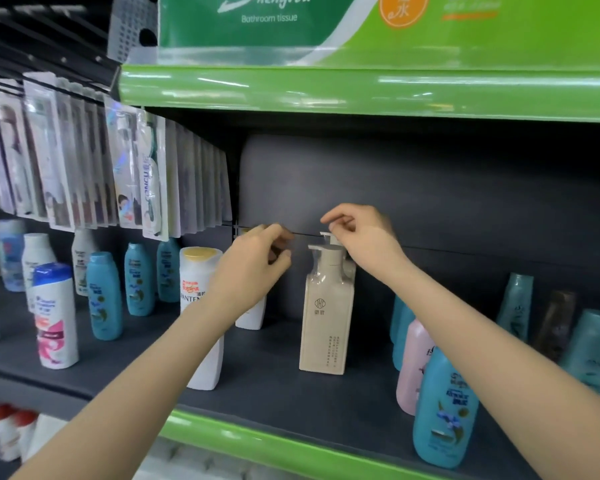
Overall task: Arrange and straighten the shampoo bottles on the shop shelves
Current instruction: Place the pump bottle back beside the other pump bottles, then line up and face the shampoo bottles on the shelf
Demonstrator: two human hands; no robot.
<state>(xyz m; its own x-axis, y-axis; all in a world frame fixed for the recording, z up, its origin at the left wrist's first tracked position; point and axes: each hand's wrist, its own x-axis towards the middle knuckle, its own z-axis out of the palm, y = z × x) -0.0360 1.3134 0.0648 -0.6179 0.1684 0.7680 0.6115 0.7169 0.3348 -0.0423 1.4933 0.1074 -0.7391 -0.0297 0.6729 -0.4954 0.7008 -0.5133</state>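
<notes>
Standing upright mid-shelf, the beige pump bottle (327,313) is the landmark, its long axis vertical. From the head view, the right hand (361,233) sits at its top, nearer, fingers (340,225) curled, pinching a pump head (329,237) just behind. The left hand (253,265) hovers just left, fingers loosely curled, apparently holding nothing.

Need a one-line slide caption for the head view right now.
Right hand at the pump of a rear beige bottle, left hand raised beside it, above the dark shelf.
</notes>
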